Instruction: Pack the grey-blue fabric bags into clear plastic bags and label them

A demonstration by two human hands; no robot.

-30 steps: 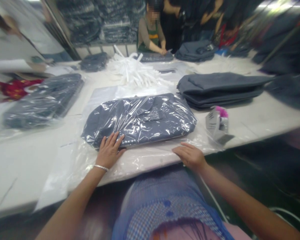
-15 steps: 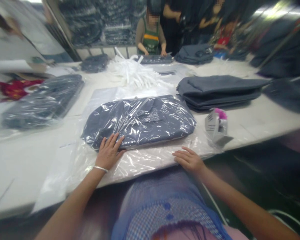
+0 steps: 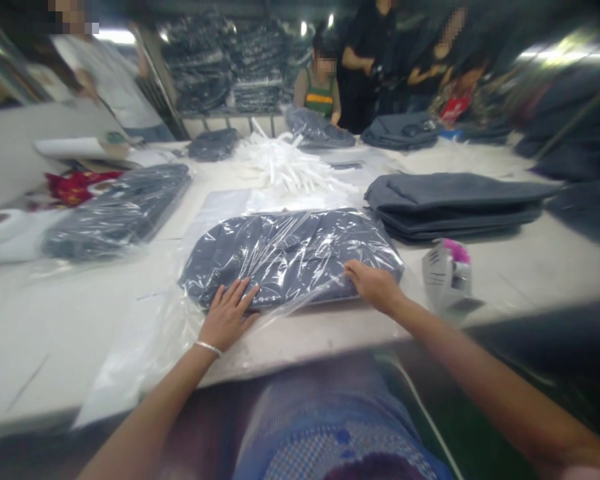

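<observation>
A folded dark blue-grey garment (image 3: pixel 290 253) lies in a shiny clear plastic bag on the white table (image 3: pixel 300 353) in front of me. My left hand (image 3: pixel 231 312) rests with fingers spread on the bag's near left edge. My right hand (image 3: pixel 373 283) is closed on the plastic bag's loose edge (image 3: pixel 325 291), pulled up over the near right side of the garment. Its fingertips are partly hidden behind the hand. Loose clear plastic also lies around my left wrist, which wears a bracelet.
A folded dark garment stack (image 3: pixel 455 203) lies right, behind a small white box (image 3: pixel 447 273) with a pink item. White strips (image 3: pixel 285 160) are heaped at the back. Another bagged garment (image 3: pixel 125 210) and red cloth (image 3: pixel 77 187) lie left. Several people stand across the table.
My right hand has risen from the table's near edge and closed on the plastic, lifting it over the garment. The left hand stays put. Across the table, a co-worker's bagged bundle is raised.
</observation>
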